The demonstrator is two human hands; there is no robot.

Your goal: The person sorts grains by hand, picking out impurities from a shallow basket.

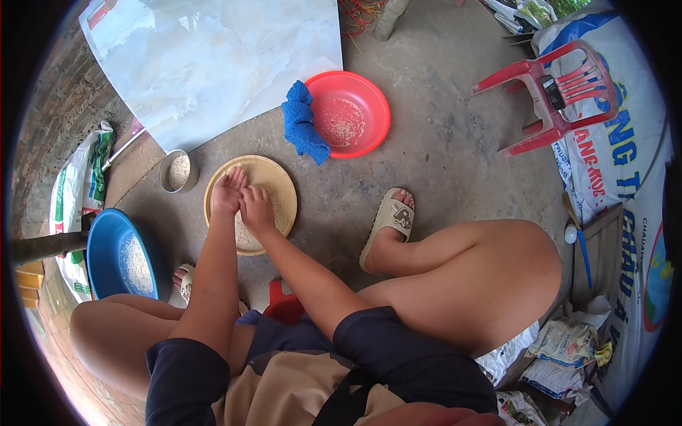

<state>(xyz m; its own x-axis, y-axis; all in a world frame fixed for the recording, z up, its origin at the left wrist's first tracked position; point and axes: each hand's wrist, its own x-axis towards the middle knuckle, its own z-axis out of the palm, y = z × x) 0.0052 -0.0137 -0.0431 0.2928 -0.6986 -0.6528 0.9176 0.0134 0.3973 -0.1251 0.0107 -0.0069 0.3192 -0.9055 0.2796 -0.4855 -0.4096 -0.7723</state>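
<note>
The person sits low over the concrete floor, knees spread, with both arms reaching over a round woven tray [283, 186]. The left hand [229, 192] is turned palm up, its fingers spread loosely above the far left part of the tray. The right hand [257, 209] is beside it on the right, back upward, fingers partly bent towards the left palm. I can't tell whether either of them has hold of any grains. Pale grains [246, 240] lie in the tray, showing most plainly on its near side, below the hands.

Just beyond the tray to the left stands a metal cup [168, 184] with more of the pale grain inside. Nearer, on the left, a deep blue basin [101, 248] has a heap of it at the bottom. Far and to the right of the tray sits a red basin [366, 91] with grains scattered over its base, and a bunched blue cloth [301, 121] hangs over its left rim. A big white sheet [213, 64] lies at the far left. Off to the right I see a red plastic chair [593, 78] with a dark object [552, 92] on it. A beige sandal [389, 221] is on the person's right foot.
</note>
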